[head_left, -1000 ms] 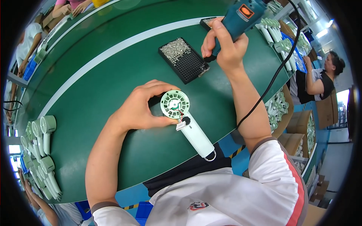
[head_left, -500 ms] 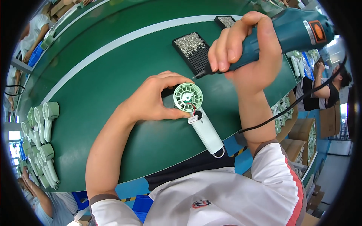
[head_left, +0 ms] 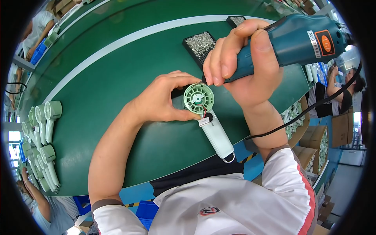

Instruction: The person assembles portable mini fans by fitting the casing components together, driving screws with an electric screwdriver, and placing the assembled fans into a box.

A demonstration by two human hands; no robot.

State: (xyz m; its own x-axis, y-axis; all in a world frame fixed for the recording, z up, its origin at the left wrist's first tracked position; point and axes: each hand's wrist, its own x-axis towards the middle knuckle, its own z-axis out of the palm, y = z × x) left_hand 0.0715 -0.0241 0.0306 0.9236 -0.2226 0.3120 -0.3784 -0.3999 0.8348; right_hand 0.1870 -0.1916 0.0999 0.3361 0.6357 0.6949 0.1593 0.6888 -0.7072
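A pale green handheld fan point(head_left: 217, 135) lies on the green table, its round slotted head toward the far side and its handle with a metal ring pointing at me. My left hand point(head_left: 164, 98) grips the fan's head from the left, thumb and fingers on its rim. Red and dark wires and a small white part show where head and handle meet. Wrapped around a teal electric screwdriver point(head_left: 290, 43) is my right hand point(head_left: 250, 62). Its tip reaches the far edge of the fan's head; the exact contact is hidden by my fingers.
Beyond my right hand sits a black tray of small screws point(head_left: 199, 45), with a second screw tray point(head_left: 236, 20) farther back. Several fans point(head_left: 49, 152) stand along the table's left side. A black cord point(head_left: 313, 105) hangs by my right forearm. Other people work at both sides.
My right hand has brought the screwdriver down and left, from just above the fan's head to its far rim. The left hand still holds the fan, shifted very slightly.
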